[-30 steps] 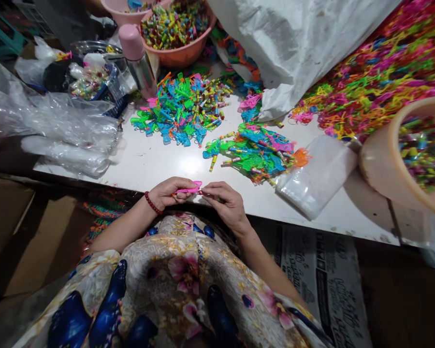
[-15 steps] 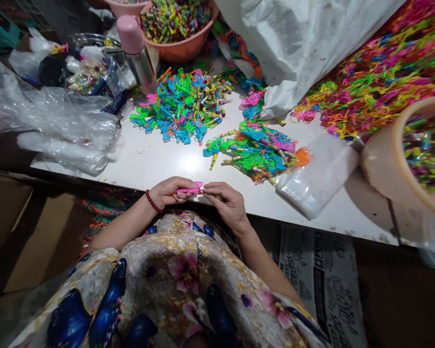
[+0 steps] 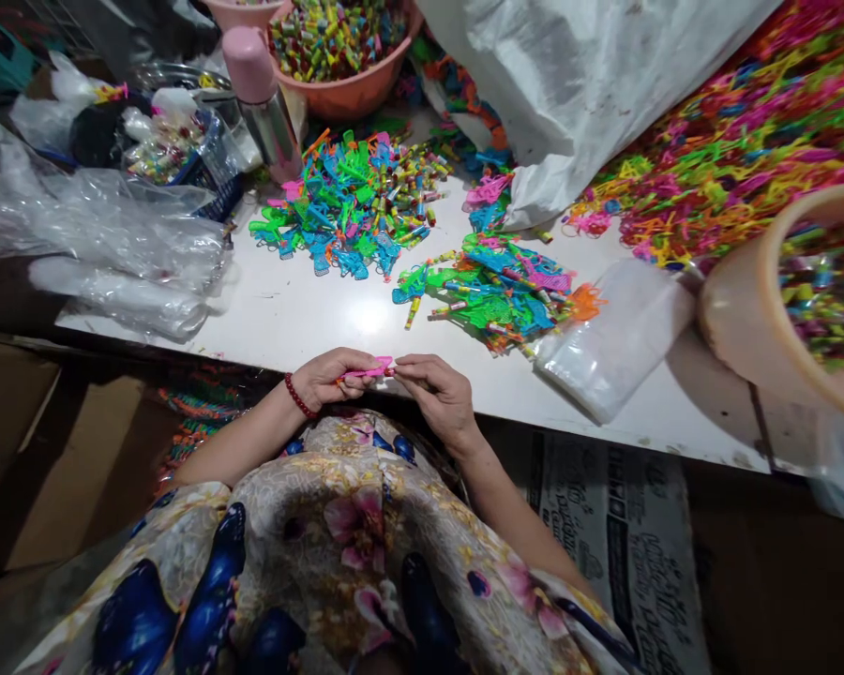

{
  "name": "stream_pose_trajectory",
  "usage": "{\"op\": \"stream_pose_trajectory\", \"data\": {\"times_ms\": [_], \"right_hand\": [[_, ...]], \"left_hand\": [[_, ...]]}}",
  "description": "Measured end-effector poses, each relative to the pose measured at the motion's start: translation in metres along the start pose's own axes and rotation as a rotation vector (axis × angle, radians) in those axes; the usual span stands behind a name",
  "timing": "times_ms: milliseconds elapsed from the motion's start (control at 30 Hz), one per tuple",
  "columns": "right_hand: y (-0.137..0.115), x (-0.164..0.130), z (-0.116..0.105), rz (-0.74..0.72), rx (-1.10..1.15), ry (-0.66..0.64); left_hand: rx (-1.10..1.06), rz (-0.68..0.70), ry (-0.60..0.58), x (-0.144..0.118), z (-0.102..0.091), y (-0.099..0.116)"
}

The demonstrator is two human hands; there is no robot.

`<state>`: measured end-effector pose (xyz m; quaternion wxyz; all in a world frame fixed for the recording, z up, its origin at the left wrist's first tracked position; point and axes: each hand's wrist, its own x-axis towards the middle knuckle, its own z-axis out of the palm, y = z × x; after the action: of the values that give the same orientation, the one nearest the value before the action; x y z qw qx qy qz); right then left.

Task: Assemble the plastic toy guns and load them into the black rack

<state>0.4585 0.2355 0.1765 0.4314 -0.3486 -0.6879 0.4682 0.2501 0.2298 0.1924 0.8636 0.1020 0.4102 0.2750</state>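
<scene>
The fingers of the left hand were closed around a pink plastic piece, the thumb pressed along its top, just below the centre of the frame. The right hand met it from the other side, thumb and fingertips pinched together on a small reddish piece at the pink one's end; most of whatever lay within that grip was hidden. A dark red beaded bracelet circled the left wrist, and a patterned garment filled the bottom centre.

Both hands were at the near edge of a white table. Just right of centre lay a pile of coloured plastic pieces with little tubes, touching a stack of clear bags. A second mixed pile spread across the upper middle, beside a pink-capped flask and below an orange basin full of small tubes. Crumpled clear plastic covered the left side. A white sack hung at the top, a bright heap filled the upper right, and a peach tub stood at the right edge.
</scene>
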Motion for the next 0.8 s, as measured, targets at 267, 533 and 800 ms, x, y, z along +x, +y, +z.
{"op": "stream_pose_trajectory", "data": {"times_ms": [267,533,800], "right_hand": [[0.003,0.008,0.001,-0.003,0.03,-0.004],[0.005,0.002,0.005,-0.072,-0.067,-0.059],[0.002,0.042,-0.038,-0.128,-0.16,0.273]], "left_hand": [[0.054,0.158,0.032,-0.006,0.003,-0.003],[0.199,0.193,0.042,-0.01,-0.002,-0.002],[0.225,0.496,0.333,0.011,0.007,0.025]]}}
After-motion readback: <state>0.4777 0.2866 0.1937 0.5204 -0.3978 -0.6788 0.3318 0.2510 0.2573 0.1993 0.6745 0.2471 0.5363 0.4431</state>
